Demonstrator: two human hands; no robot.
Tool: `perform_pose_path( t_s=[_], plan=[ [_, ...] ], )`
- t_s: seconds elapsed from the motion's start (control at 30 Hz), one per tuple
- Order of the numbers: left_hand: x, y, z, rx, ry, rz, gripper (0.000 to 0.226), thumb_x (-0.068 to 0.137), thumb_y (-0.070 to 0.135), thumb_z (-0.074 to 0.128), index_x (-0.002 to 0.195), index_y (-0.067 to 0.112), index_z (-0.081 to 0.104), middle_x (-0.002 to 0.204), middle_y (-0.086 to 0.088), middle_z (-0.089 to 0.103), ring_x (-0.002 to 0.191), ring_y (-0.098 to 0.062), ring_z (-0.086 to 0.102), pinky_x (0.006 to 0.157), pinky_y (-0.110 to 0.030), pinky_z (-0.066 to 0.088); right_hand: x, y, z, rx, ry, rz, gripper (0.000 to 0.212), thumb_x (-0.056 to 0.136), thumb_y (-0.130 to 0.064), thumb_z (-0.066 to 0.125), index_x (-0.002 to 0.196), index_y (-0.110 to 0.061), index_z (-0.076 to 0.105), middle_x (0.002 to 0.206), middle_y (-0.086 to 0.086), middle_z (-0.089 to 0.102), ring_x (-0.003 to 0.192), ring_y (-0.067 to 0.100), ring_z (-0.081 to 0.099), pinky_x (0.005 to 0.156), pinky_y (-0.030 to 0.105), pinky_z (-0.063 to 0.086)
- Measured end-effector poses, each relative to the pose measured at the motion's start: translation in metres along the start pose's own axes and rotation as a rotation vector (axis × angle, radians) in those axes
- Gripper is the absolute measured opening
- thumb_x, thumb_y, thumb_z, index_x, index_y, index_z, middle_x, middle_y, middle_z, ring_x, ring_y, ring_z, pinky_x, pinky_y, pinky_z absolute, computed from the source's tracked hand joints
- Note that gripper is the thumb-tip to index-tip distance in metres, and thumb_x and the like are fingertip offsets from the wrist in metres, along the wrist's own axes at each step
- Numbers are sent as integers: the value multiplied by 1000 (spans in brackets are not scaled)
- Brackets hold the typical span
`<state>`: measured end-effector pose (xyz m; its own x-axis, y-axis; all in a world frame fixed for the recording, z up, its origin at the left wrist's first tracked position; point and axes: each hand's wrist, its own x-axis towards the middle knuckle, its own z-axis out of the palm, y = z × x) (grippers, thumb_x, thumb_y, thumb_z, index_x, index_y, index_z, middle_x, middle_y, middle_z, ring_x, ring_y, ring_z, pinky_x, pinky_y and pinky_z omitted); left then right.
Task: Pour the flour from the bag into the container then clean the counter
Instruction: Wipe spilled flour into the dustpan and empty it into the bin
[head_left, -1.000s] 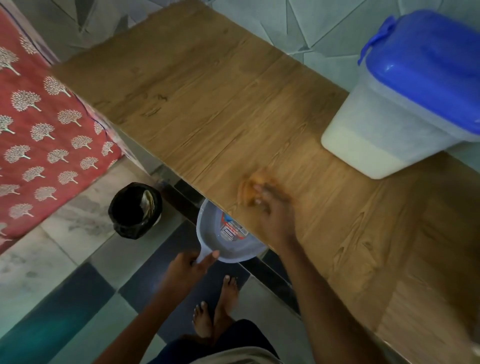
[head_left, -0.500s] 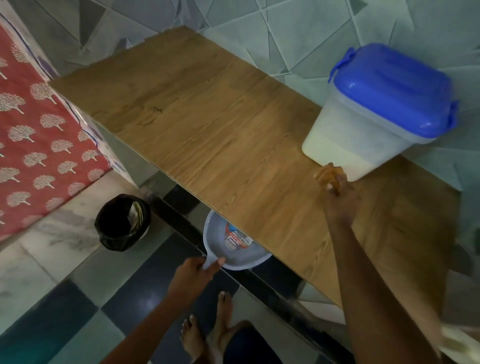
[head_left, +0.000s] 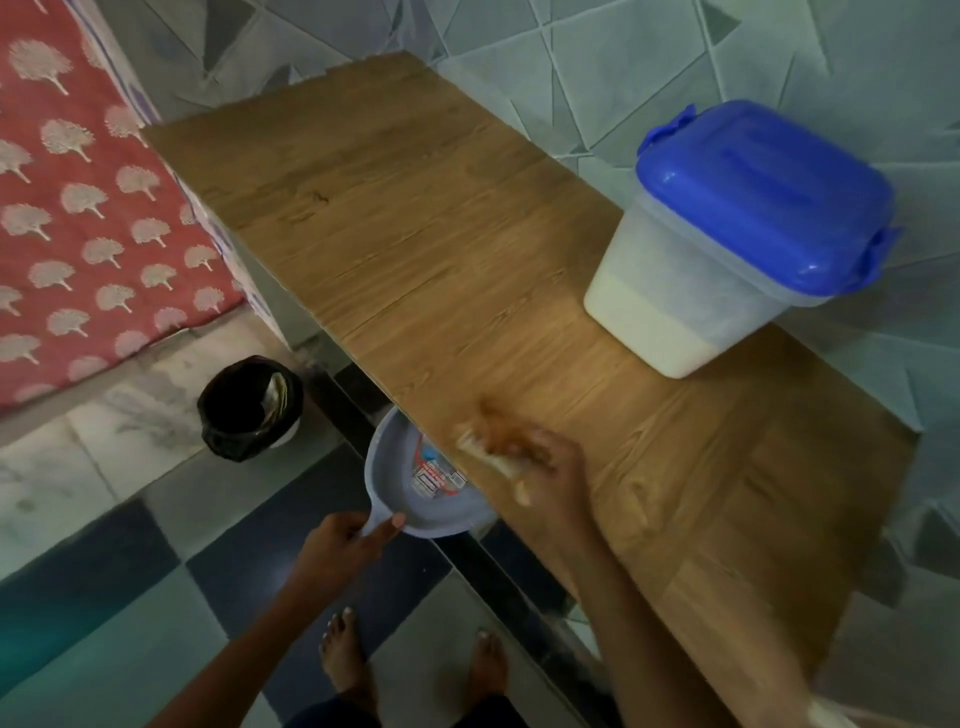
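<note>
Items I log from the head camera:

1. Counter (head_left: 415, 234): wood-grain top running along a tiled wall, its near edge above a checked floor.
2. Container (head_left: 691, 291): translucent square tub, standing upright on the counter's far side close to the wall. I see white flour (head_left: 654, 332) filling its lower part. Blue lid (head_left: 763, 197) sits on top, with clips at two corners.
3. Dustpan (head_left: 415, 493): grey, label inside, held just under the counter's near edge with its mouth tucked beneath the top.
4. Left hand (head_left: 343, 545): below the counter, fingers and thumb wrapped round the dustpan's handle.
5. Right hand (head_left: 550, 467): on the counter beside its near edge, directly above the dustpan, fingers curled down over an orange-and-pale item (head_left: 483, 441). Motion blur is heavy here; I cannot tell brush from cloth. The item touches the counter surface.
6. Bin (head_left: 249, 408): black-lined, on the floor to the left of the dustpan, well apart from it, with some paper inside.
7. Red cloth (head_left: 78, 208): pale tree print, at the far left.
8. Bare feet (head_left: 343, 660): on the floor tiles below both arms.
</note>
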<state>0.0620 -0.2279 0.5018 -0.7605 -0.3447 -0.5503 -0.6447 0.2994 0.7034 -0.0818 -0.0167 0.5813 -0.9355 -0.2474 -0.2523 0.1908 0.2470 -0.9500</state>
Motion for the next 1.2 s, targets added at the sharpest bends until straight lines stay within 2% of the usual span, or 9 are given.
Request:
perform_pose_path(
  t_s=[0.13,0.2,0.33,0.47,0.53,0.67,0.83,1.07,1.2],
  plan=[
    [-18,0,30,-20,28,-7,56,84,69,61,73,14,69,57,-1,66,49,-8,60,55,-27,49,42,3,-105,-459,543,-206,23,92,-5,66,114,-6,73,107,3,73,98,24,69,83,20,49],
    [-26,0,44,-9,35,-7,56,82,71,61,77,15,71,65,-7,71,55,-15,66,58,-30,53,61,19,-124,-697,587,-150,25,93,-11,65,116,-9,73,112,12,73,101,30,68,84,30,49],
    [-38,4,67,2,62,-2,57,81,71,59,76,15,71,69,-9,72,64,-20,71,63,-33,57,44,42,-88,-760,316,-104,27,96,-15,63,122,-18,70,115,6,72,102,24,66,86,38,53],
    [-46,-1,82,30,36,-24,68,79,81,57,77,14,73,68,-7,72,63,-19,71,67,-41,60,-16,26,-52,-547,-263,-122,30,98,-4,57,121,-18,71,110,-6,72,96,-1,64,83,12,51],
    [-49,-4,88,25,32,-29,84,70,94,53,79,13,74,68,-7,73,61,-18,71,67,-42,60,-31,17,-62,-267,-335,-20,29,96,6,56,116,-9,72,98,-10,72,88,-8,68,79,10,52],
    [-53,-4,97,8,40,-35,95,61,98,52,76,7,73,67,-13,72,61,-27,70,60,-36,55,-16,6,-125,-224,55,-44,24,92,-4,67,111,-15,74,93,-10,72,84,-1,69,73,19,54],
    [-67,5,110,-9,51,-51,69,77,74,61,69,6,68,56,-11,66,48,-14,59,56,-30,49,37,22,-195,-630,530,-158,23,94,-16,67,115,-9,73,108,11,75,96,26,69,80,27,45],
    [-82,0,112,-18,64,-56,95,62,98,54,77,6,71,66,-21,66,52,-22,59,57,-37,47,-13,46,-88,-774,-95,-221,27,97,-15,62,122,-24,68,115,-1,70,104,13,63,88,29,54],
    [-88,2,111,12,50,-69,101,58,104,47,85,11,74,70,-17,71,65,-31,69,67,-49,58,-44,27,-74,-546,-423,-157,20,96,-12,64,113,-17,72,106,-4,73,97,7,68,83,22,59]
  ],
)
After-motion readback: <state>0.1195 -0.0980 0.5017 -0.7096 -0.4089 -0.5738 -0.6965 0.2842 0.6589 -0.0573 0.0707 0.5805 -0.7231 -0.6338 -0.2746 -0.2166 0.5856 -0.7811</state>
